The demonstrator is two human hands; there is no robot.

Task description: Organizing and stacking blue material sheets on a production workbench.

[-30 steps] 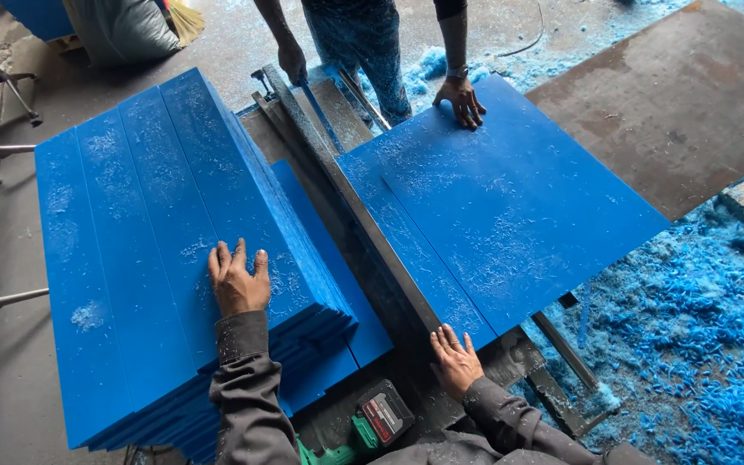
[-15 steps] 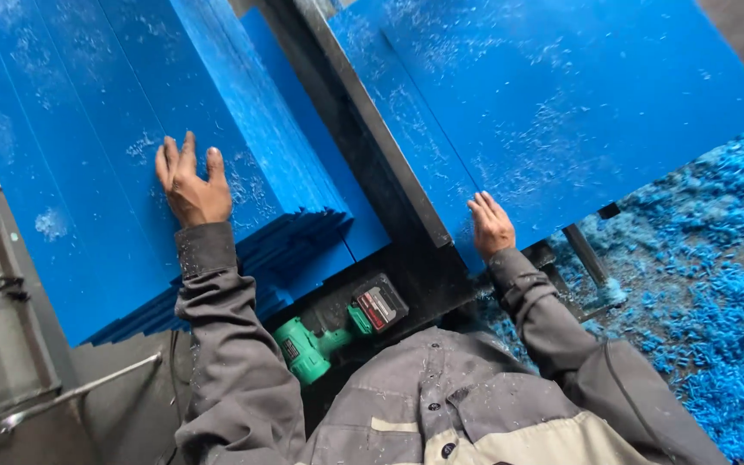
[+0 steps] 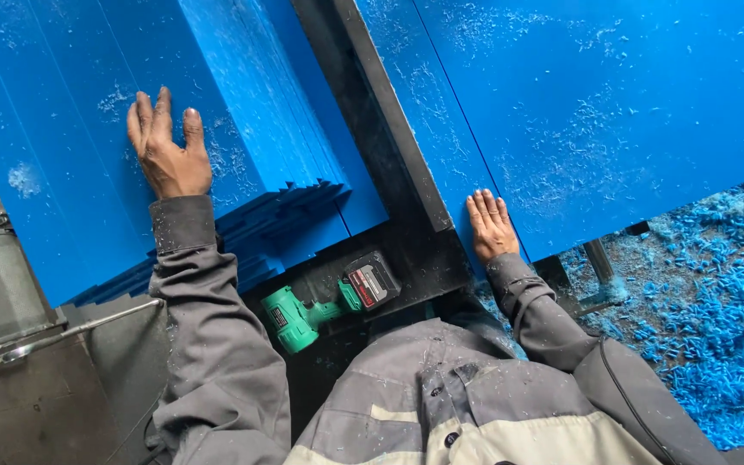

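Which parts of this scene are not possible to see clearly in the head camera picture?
- Head view: the blue sheet stack is cut off by the top and left edges.
- Part of the stack lies hidden under the left hand.
- The right blue sheet is cut by the top and right edges; the right hand covers part of its near edge.
- The green cordless tool: its working end is hidden, apparently by the grey sleeve.

Stack of sheets [image 3: 88,155] upper left, single sheet [image 3: 596,120] upper right, bar [image 3: 372,120] between; drill [image 3: 325,301] below centre.
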